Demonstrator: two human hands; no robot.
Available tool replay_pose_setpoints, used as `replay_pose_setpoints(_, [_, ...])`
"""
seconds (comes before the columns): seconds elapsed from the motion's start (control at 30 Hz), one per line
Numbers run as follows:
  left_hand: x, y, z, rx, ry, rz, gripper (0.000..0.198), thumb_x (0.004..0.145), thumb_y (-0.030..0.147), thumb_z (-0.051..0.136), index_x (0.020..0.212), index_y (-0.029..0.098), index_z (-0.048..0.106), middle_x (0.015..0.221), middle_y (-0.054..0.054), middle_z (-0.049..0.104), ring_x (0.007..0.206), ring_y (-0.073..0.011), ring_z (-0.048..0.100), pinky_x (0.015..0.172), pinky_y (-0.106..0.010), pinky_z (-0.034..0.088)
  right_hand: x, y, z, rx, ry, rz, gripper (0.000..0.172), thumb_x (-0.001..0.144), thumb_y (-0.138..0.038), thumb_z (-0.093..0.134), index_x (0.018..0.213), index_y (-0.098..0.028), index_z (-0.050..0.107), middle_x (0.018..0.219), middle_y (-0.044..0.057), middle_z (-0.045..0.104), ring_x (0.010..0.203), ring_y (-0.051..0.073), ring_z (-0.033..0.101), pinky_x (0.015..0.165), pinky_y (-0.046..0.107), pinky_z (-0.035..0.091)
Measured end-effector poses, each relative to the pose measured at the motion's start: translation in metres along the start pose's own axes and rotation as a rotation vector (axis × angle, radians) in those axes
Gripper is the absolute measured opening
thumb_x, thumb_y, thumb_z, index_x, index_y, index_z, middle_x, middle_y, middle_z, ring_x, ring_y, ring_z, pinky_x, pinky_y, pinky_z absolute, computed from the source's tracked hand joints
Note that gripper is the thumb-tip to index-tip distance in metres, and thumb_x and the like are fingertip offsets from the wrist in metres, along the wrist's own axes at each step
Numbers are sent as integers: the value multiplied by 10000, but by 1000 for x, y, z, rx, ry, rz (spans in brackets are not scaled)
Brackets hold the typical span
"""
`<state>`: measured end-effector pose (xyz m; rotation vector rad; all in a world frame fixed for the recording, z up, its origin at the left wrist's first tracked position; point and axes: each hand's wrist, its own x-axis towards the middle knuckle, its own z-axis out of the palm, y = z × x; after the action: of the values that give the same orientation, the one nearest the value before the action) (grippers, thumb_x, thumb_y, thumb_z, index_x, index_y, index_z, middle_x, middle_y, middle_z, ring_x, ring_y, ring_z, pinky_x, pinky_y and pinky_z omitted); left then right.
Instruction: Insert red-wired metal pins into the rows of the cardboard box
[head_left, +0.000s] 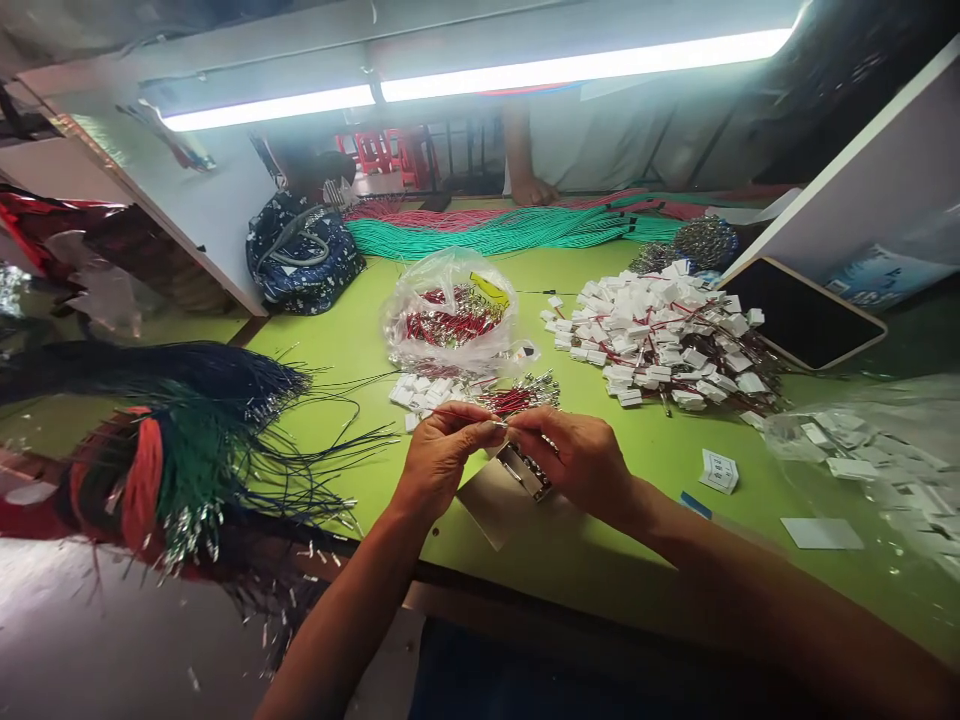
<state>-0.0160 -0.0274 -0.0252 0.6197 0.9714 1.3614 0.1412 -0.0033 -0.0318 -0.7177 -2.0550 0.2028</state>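
My left hand [439, 450] and my right hand [581, 455] meet at the fingertips above the green table. Both are closed in a pinch around something small and pale, too small to name. Right below them sits a small metal fixture [525, 472] on a flat board [487, 505], partly covered by my right hand. Just beyond the fingers lies a bundle of short red wires [517, 397] with metal terminals. White plastic connector housings [424, 393] are heaped beside my left hand.
A clear plastic bag [450, 345] holds more red wires. White connectors with red leads [645, 335] are piled at right, near a dark tablet [806, 312]. Dark blue wires [187, 375] hang over the left edge. Another person's hand [534, 190] rests behind teal wires [480, 235].
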Motion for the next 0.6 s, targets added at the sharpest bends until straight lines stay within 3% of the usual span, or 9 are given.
replay_pose_setpoints(0.27, [-4,-8,-3,119,-12,269,164,585,218,808,676,183,676,685,24,678,648,-90,618,660,-208,489,1,-16,1,371,-63,426,174,884,-301,522,775,-180,586,544,-27,616,459,92,563,490,196,435])
replay_pose_setpoints(0.4, [-5,-11,-4,209,-8,358,125,623,214,783,690,193,680,697,23,669,652,-89,604,637,-204,476,4,-18,2,407,-69,450,185,876,-321,523,758,-186,565,557,-22,613,469,96,561,493,204,434])
replay_pose_setpoints(0.6, [-4,-14,-5,257,21,352,126,634,238,772,707,193,679,684,23,657,643,-95,595,629,-214,470,4,-17,4,394,-109,499,166,868,-325,524,757,-204,503,539,-43,585,470,94,546,492,202,424])
